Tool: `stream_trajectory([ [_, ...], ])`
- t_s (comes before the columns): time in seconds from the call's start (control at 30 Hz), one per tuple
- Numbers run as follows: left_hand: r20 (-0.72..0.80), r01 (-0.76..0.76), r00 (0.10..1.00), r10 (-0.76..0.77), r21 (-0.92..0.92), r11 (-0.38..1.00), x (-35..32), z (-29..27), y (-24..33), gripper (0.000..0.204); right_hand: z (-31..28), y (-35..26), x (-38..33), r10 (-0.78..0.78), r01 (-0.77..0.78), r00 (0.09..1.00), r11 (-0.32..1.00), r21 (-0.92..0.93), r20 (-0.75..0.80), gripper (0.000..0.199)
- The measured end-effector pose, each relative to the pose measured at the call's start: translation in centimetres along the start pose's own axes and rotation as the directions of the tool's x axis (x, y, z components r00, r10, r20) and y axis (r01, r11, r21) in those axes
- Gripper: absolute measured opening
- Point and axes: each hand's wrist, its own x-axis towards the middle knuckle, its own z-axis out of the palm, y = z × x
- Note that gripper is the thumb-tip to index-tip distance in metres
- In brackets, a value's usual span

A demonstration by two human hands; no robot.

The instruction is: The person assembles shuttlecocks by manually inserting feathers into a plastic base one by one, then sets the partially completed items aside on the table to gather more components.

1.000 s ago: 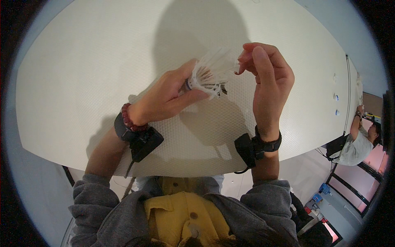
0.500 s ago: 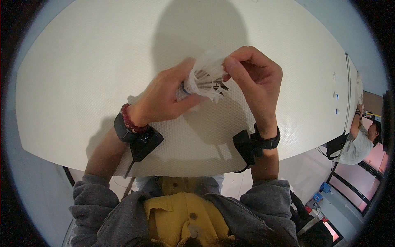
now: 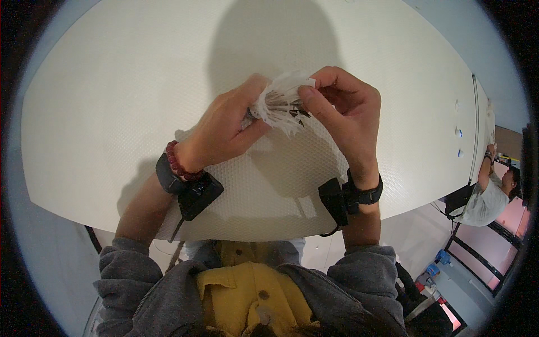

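Between my hands is what looks like a feather shuttlecock (image 3: 281,104), with a flared white skirt, ragged edges and brownish ribs fanning out from its narrow end. My left hand (image 3: 227,121) is wrapped round that narrow end and hides most of it; a bit of blue shows by the fingers. The wide end opens toward the right. At the skirt's right edge, my right hand (image 3: 351,104) pinches a white piece between thumb and forefinger, its other fingers curled. Some dark bits show at the lower right edge of the skirt.
A white table (image 3: 112,95) with a fine dimpled texture lies under my hands. Two small white-and-blue pieces (image 3: 459,133) lie near its right edge. Black devices (image 3: 199,196) are strapped to both wrists. Farther right, another person (image 3: 485,196) is by a table.
The shuttlecock has turned slightly, so its wide end shows more openly. My right thumb and forefinger have shifted a little left and down along its edge.
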Motion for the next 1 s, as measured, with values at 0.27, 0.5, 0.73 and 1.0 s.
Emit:
stream_trajectory([
  [0.27,-0.026,0.021,0.999,-0.024,-0.136,0.99,-0.05,-0.02,-0.17,0.029,-0.04,0.23,0.11,-0.066,0.067,0.996,0.997,0.027,-0.058,0.007],
  [0.5,-0.005,0.027,1.0,-0.028,-0.144,0.989,0.06,-0.12,-0.29,0.029,-0.68,0.48,0.37,-0.114,0.146,0.976,0.975,0.168,-0.186,0.007],
  [0.73,0.025,0.07,0.997,-0.069,-0.039,0.997,0.03,-0.29,0.43,0.026,0.15,0.37,0.15,0.015,-0.015,1.0,0.999,0.029,-0.01,0.014],
  [1.0,0.025,-0.01,1.0,0.009,0.025,1.0,0.15,-0.19,0.27,0.028,-0.15,0.61,0.22,-0.115,0.113,0.992,0.993,-0.033,-0.055,0.009],
])
